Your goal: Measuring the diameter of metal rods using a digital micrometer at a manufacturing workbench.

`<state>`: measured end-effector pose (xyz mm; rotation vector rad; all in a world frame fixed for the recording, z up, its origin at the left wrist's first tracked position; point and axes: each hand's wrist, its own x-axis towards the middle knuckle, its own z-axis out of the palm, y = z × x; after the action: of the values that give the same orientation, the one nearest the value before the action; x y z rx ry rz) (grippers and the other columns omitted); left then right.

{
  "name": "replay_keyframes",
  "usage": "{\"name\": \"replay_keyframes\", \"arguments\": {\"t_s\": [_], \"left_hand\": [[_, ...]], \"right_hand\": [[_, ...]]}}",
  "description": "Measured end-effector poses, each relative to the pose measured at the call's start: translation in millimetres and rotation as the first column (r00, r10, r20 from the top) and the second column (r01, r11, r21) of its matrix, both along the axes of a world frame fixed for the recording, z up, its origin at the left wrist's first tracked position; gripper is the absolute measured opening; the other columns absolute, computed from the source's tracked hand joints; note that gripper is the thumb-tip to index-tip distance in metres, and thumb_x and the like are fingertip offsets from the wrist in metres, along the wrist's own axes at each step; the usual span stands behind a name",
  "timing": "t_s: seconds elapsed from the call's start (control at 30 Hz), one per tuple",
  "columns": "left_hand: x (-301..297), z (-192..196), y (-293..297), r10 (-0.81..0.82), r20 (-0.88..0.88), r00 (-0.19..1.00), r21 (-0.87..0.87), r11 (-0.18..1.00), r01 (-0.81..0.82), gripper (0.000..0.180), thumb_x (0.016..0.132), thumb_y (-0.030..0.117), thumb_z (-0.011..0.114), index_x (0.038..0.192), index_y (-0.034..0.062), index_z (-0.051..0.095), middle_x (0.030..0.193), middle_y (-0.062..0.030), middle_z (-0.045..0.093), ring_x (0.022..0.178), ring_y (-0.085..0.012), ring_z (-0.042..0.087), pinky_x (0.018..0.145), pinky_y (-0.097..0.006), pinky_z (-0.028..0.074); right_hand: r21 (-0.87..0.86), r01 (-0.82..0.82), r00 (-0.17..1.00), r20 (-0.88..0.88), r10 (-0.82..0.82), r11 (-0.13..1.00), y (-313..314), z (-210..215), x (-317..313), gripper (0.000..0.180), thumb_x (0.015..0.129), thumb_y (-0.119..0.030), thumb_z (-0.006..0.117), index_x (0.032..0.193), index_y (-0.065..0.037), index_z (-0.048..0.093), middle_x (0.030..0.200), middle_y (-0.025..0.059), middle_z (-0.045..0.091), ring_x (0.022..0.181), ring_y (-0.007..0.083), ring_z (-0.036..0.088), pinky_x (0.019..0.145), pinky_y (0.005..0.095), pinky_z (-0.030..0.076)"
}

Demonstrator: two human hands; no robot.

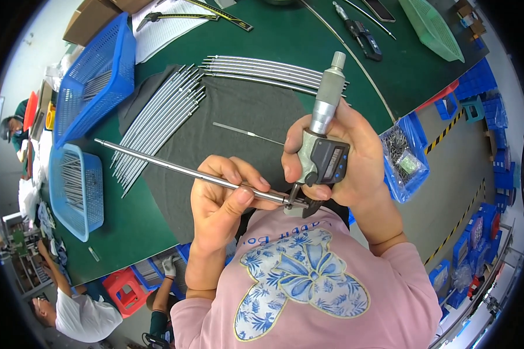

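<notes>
My left hand pinches a thin steel shaft between thumb and fingers near its right end. My right hand is wrapped round a digital micrometer, its grey thimble pointing up and away from me. The shaft's right end sits at the micrometer's jaws; whether both jaws touch it I cannot tell. Behind my hands, a slim metal strip tool lies on a dark grey cloth. A fanned pile of steel shafts rests at the cloth's left, and another row of shafts along its far edge.
Two blue baskets holding rods stand at the left. Calipers, a second micrometer and a green basket lie at the back of the green table. A blue bin of small parts is at right. Other people work at lower left.
</notes>
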<state>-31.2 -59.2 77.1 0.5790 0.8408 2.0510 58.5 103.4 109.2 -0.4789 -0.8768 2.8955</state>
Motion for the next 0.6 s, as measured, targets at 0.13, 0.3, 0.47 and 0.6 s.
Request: {"name": "replay_keyframes", "arguments": {"t_s": [0.13,0.3,0.47,0.6], "left_hand": [[1.3,-0.5,-0.2,-0.002,-0.006,1.0,-0.009,1.0,0.002,0.019,0.083,-0.001,0.052,0.092,-0.0006,0.035,0.089,-0.0208,0.051,0.08,-0.0247,0.061,0.07,-0.035,0.057],[2.1,1.1,-0.4,-0.009,-0.009,1.0,-0.008,1.0,0.009,0.019,0.083,0.0,0.052,0.092,-0.0003,0.036,0.089,-0.0204,0.051,0.08,-0.0245,0.061,0.07,-0.035,0.057],[2.1,1.5,0.3,-0.019,-0.012,1.0,0.002,1.0,0.019,0.019,0.083,0.0,0.053,0.092,0.0004,0.036,0.088,-0.0201,0.051,0.079,-0.0248,0.061,0.07,-0.035,0.057],[2.1,1.7,1.1,-0.017,-0.019,1.0,0.002,1.0,0.017,0.019,0.083,0.0,0.053,0.091,0.0006,0.036,0.088,-0.0201,0.052,0.079,-0.0253,0.062,0.07,-0.035,0.057]], "right_hand": [[-0.033,-0.026,0.995,-0.099,0.022,0.999,0.5,-4.2,2.3,0.07,0.088,-0.055,0.02,0.087,0.006,0.054,0.069,0.0248,0.057,0.036,0.0179,0.044,0.032,0.0232,0.037],[-0.028,-0.019,0.996,-0.086,0.016,0.999,-0.1,-3.9,4.7,0.069,0.088,-0.054,0.02,0.088,0.006,0.054,0.069,0.0249,0.057,0.036,0.0179,0.043,0.033,0.0237,0.037],[-0.043,-0.01,0.995,-0.096,0.006,0.999,-0.5,-5.8,6.1,0.068,0.089,-0.053,0.02,0.087,0.006,0.054,0.069,0.0252,0.057,0.036,0.0184,0.044,0.033,0.0237,0.038],[-0.043,-0.011,0.989,-0.149,0.004,0.999,0.1,-7.7,6.7,0.069,0.089,-0.054,0.02,0.088,0.006,0.054,0.071,0.0253,0.057,0.037,0.0186,0.046,0.033,0.0233,0.038]]}}
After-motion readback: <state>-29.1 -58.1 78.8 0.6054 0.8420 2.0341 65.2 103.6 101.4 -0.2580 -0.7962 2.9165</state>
